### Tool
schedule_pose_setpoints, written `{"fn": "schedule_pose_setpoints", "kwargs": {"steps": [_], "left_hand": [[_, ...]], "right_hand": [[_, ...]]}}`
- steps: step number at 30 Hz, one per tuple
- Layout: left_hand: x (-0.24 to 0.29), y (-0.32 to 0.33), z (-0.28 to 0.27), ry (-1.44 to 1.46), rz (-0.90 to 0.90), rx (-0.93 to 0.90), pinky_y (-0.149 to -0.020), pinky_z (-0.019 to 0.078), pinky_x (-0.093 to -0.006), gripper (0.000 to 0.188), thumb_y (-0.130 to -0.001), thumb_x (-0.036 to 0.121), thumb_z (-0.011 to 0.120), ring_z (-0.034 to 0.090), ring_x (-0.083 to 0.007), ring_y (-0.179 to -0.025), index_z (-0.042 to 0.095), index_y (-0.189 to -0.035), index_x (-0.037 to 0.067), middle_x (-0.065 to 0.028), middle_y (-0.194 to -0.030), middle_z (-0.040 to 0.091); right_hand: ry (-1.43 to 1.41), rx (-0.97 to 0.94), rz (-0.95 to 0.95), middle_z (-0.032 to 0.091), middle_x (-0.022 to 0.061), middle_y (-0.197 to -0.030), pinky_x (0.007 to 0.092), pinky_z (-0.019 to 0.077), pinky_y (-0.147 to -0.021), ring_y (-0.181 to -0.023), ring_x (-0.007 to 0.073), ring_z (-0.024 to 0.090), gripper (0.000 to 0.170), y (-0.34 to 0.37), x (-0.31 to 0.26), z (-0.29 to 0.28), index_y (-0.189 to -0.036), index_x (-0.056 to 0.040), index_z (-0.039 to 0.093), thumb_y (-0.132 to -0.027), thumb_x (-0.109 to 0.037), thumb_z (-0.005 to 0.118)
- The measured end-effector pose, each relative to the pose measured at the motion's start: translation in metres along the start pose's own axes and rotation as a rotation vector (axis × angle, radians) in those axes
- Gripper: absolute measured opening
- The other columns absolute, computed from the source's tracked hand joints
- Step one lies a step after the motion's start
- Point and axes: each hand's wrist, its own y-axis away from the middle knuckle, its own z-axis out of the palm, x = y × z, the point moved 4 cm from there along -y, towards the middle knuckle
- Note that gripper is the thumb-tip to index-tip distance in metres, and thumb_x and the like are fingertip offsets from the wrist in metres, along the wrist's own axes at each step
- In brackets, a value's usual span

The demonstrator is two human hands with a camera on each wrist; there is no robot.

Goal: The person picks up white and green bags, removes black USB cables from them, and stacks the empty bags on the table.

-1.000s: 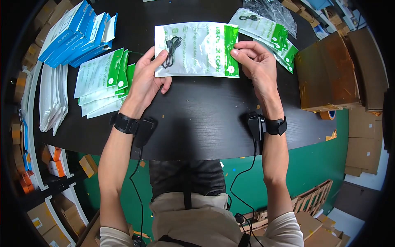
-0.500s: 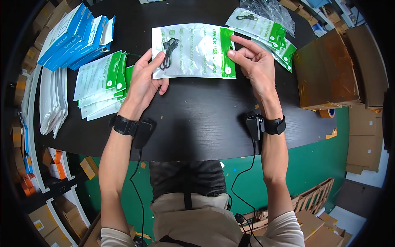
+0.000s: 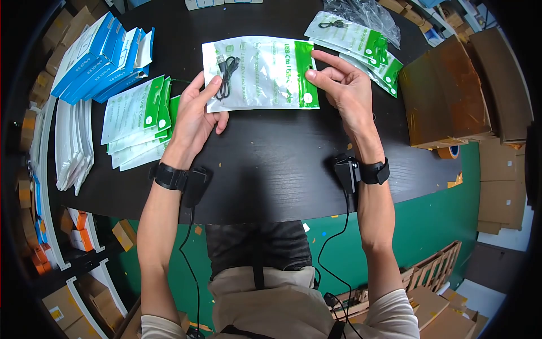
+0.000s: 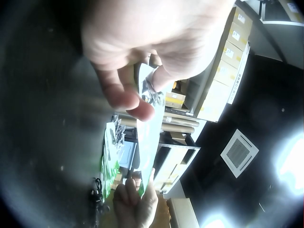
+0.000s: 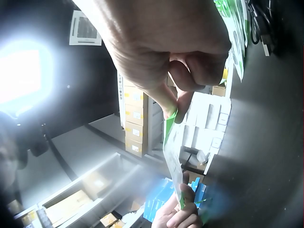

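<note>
We hold a white-and-green pouch [image 3: 261, 73] stretched above the dark bench [image 3: 282, 150], our left hand [image 3: 193, 116] pinching its white end beside the coiled black cable [image 3: 227, 74], our right hand's [image 3: 349, 96] fingers gripping the green end.

One flat pouch [image 3: 257, 85], whitish translucent plastic, glossy, slightly creased. Green band [image 3: 305, 68] on its right end, white round sticker [image 3: 307, 98] at that band's lower corner. Green USB-C cable print runs top to bottom in head view. Coiled black cable [image 3: 228, 73] shows at left end; can't tell if inside or on the face. Pouch is off the table, long side crosswise, left hand [image 3: 192, 118] gripping left end, right hand [image 3: 350, 96] pinching green end.
</note>
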Motion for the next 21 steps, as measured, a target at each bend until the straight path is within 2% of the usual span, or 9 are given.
{"fn": "schedule_pose_setpoints", "kwargs": {"steps": [7,14,21], "left_hand": [[-0.0006,-0.0008,-0.0004,0.02,0.011,-0.007,-0.038,0.0415,-0.0238,0.026,-0.107,0.023,0.052,0.056,-0.0115,-0.048,0.055,-0.125,0.005,-0.0068,-0.096,0.07],[-0.0011,-0.0005,-0.0012,0.022,0.011,0.002,-0.038,0.0416,-0.0242,0.027,-0.107,0.022,0.051,0.056,-0.0121,-0.047,0.055,-0.127,0.004,-0.0072,-0.096,0.07],[-0.0017,-0.0011,-0.0017,0.022,0.012,-0.008,-0.038,0.0422,-0.0243,0.028,-0.107,0.022,0.051,0.058,-0.0122,-0.048,0.054,-0.128,0.004,-0.0075,-0.096,0.07]], "right_hand": [[-0.006,0.005,-0.006,0.062,-0.0084,-0.07,0.0192,0.0193,-0.048,-0.053,-0.0024,0.034,0.046,0.0005,-0.0008,-0.0001,-0.129,0.0021,0.065,-0.087,-0.011,0.079],[0.043,0.017,0.097,0.065,-0.0073,-0.072,0.0193,0.0199,-0.048,-0.054,-0.0024,0.034,0.033,0.0018,0.0001,-0.0014,-0.119,-0.0008,0.072,-0.089,-0.013,0.078],[0.007,0.016,0.095,0.068,-0.0059,-0.077,0.0191,0.0203,-0.048,-0.054,-0.0025,0.035,0.031,0.0005,0.0023,-0.0012,-0.117,-0.0019,0.073,-0.089,-0.013,0.078]]}}
